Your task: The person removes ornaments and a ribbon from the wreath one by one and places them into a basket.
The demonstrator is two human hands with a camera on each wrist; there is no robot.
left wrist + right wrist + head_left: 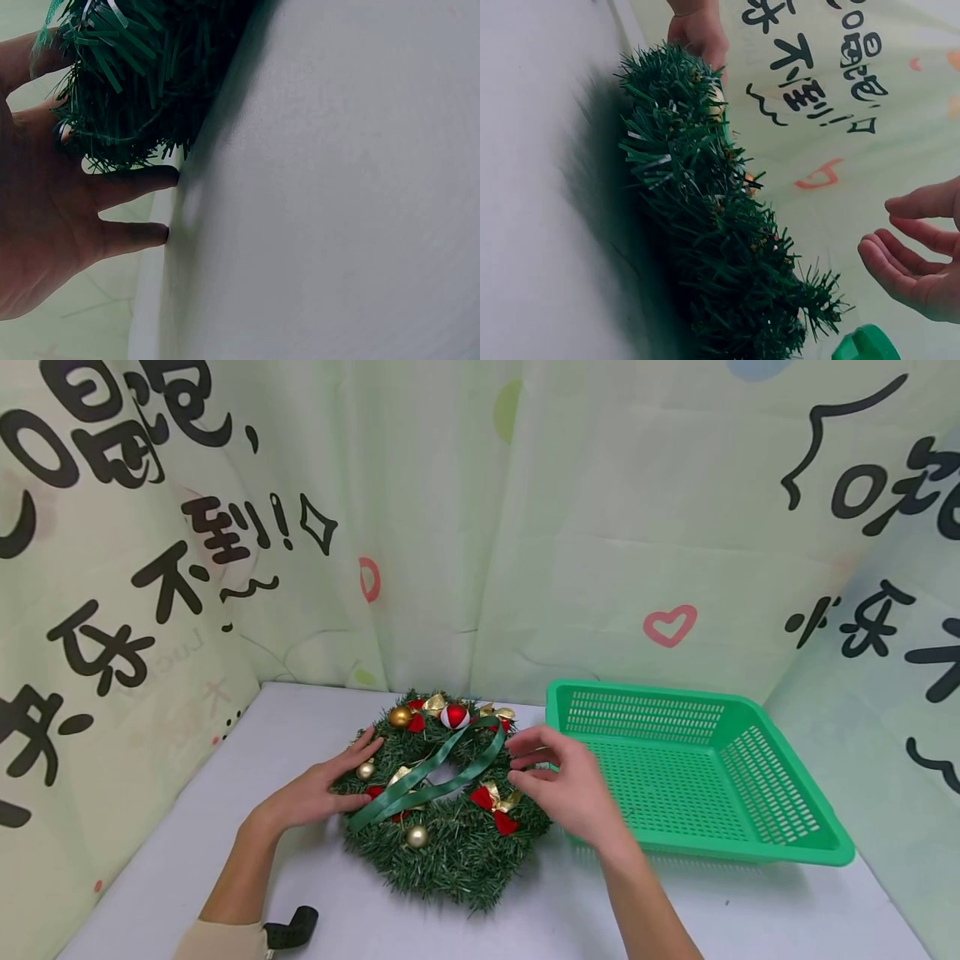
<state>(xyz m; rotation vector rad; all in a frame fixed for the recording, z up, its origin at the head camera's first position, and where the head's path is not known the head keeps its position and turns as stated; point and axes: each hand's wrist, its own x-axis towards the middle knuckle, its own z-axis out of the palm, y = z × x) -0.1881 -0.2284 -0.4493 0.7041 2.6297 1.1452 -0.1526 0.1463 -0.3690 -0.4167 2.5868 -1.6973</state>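
A green Christmas wreath (450, 868) lies on the table, decorated with gold baubles, a red and white bauble (454, 716) and red and gold bows (497, 806). Across its middle runs a loop of dark green ribbon (420, 785). My left hand (318, 791) rests on the wreath's left side, thumb near the ribbon's lower end; in the left wrist view its fingers (131, 187) spread along the edge. Over the right side hovers my right hand (566, 777), its fingers loosely bent with nothing between them. The right wrist view shows that hand (922, 262) apart from the branches.
Right of the wreath stands a green plastic basket (750, 853), its near left corner close to my right hand. A black strap (292, 929) is by my left forearm at the table's front. Printed curtains (600, 568) enclose the white table (247, 752) behind and at the sides.
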